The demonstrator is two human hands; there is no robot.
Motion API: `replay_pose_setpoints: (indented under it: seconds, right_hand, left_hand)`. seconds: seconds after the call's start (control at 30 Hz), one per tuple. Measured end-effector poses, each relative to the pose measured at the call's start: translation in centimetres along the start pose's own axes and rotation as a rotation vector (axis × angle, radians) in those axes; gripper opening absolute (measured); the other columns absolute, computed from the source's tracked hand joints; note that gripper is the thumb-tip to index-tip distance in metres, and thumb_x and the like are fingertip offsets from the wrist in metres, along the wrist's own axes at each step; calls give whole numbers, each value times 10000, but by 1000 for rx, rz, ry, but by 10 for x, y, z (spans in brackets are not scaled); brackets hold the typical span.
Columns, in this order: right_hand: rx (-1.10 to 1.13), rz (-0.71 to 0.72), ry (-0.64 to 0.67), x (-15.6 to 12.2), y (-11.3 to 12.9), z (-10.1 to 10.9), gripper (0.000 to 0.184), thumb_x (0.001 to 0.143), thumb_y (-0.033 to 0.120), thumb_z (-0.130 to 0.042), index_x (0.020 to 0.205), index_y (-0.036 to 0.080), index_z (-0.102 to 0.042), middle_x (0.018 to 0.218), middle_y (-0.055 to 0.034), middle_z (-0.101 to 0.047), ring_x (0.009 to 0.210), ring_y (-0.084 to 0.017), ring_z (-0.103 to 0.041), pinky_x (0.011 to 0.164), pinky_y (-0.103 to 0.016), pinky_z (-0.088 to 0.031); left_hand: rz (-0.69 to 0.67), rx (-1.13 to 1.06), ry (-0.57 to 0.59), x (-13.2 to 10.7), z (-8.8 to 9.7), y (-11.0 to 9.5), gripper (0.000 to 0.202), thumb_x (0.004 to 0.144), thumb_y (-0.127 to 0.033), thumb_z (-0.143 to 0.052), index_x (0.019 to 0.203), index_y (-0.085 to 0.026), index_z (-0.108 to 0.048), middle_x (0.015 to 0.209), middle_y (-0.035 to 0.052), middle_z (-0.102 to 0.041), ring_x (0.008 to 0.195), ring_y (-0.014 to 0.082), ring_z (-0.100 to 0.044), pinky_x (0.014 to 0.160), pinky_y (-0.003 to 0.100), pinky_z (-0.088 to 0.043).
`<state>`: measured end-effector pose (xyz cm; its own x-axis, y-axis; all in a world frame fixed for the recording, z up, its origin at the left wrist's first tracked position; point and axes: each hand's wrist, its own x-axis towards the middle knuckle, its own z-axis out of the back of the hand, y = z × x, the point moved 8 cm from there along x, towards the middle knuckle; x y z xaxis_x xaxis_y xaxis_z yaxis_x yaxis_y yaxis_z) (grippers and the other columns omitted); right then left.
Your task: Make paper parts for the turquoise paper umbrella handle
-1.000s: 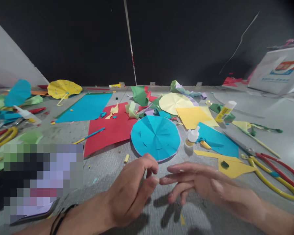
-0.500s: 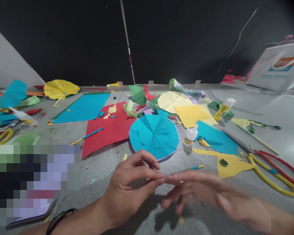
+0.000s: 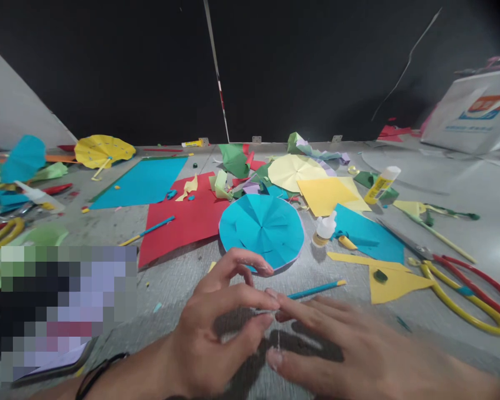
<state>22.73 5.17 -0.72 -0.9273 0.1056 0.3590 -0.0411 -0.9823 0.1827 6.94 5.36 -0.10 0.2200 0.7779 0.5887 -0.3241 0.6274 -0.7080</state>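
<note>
- hands meeting low at centre: left hand (image 3: 216, 339) has thumb and forefinger pinched tip to tip, with the other fingers arched above. whether anything tiny sits in that pinch, i cannot tell.
- right hand (image 3: 337, 344) is spread palm down with loose fingers, its forefinger tip touching the left pinch, and holds nothing i can see.
- blue stick (image 3: 316, 289) lies flat on the counter (image 3: 183, 278), its near end right by the right fingertips. nobody grips it; parked within easy reach, i'd judge.
- its long axis runs left to right, angling slightly away, and the yellow tip points right toward the scissors (image 3: 462, 289).
- blue paper circle (image 3: 261, 229) lies flat just behind, with a glue bottle (image 3: 325, 229) upright beside it.
</note>
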Motion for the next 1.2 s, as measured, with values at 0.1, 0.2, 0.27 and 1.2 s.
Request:
replay_pose_setpoints:
  seconds: [0.1, 0.2, 0.27, 1.2]
  right_hand:
    - [-37, -32, 11, -2, -1, -4, 382, 1098, 365, -528, 1436, 208, -609, 1600, -298, -495, 1300, -377, -689, 943, -513, -643]
    - [-42, -70, 46, -5, -3, -7, 421, 1061, 382, -618, 1449, 220, -605, 1644, -290, -435, 1259, -350, -715, 974, -486, -636]
    - [-54, -79, 59, -5, -4, -8, 468, 1035, 392, -665, 1467, 227, -595, 1647, -298, -424, 1219, -353, -737, 958, -489, -645]
    - [37, -220, -200, -13, -23, 4, 230, 1072, 224, -571, 1266, 211, -694, 1346, -127, -748, 1172, -231, -761, 918, -325, -663]
  left_hand:
    - [69, -45, 64, -2, 0, 3, 318, 917, -45, -549, 1056, -257, -742, 1240, 59, -624, 1143, 221, -617, 947, 385, -523]
    - [111, -38, 135, -4, -4, 5, 270, 896, -89, -580, 1027, -254, -749, 1250, 57, -599, 1162, 237, -606, 985, 405, -509]
    - [120, 21, 155, -4, -6, 5, 260, 846, -77, -624, 997, -247, -752, 1325, 61, -570, 1214, 251, -584, 1026, 411, -491]
    - [553, -478, 143, -4, -26, 49, 299, 1123, -372, -431, 995, -183, -625, 1112, 93, -659, 946, 186, -681, 809, 315, -574]
